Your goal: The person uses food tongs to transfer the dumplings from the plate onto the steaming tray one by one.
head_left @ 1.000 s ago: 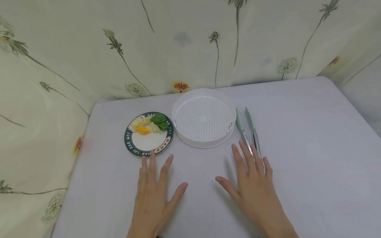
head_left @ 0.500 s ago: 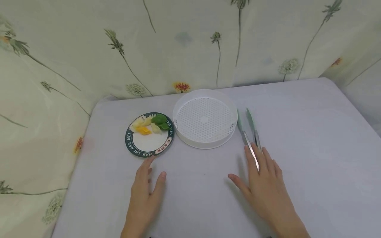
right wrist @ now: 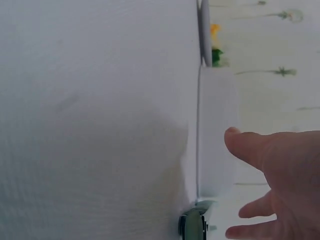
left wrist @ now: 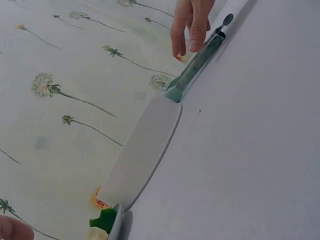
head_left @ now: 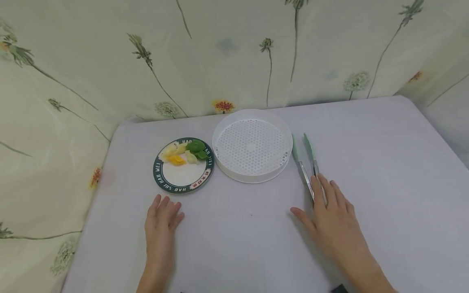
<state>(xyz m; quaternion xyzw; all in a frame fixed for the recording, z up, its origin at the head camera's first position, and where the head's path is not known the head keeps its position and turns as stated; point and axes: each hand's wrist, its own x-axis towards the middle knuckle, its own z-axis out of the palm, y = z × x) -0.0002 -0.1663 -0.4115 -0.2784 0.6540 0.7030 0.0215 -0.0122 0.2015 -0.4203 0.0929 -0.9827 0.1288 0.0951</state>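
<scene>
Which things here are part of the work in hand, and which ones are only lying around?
In the work:
- right hand, fingers over the tongs

Lying about:
- steamer tray
- plate with dumplings
- left hand, flat on the table

Curtained tabletop [head_left: 256,228] food-handling booth

Lettering is running around the dark green rim of the plate [head_left: 183,165], the round plate lying just left of the white perforated steamer tray [head_left: 252,145]. On the rim's left arc, white capitals are reading "HAO WEI", and the same kind of white capitals are showing on the top arc nearest the tray, too small to make out surely. On the lower right arc, red characters are sitting on a pale band, too small to read.
</scene>
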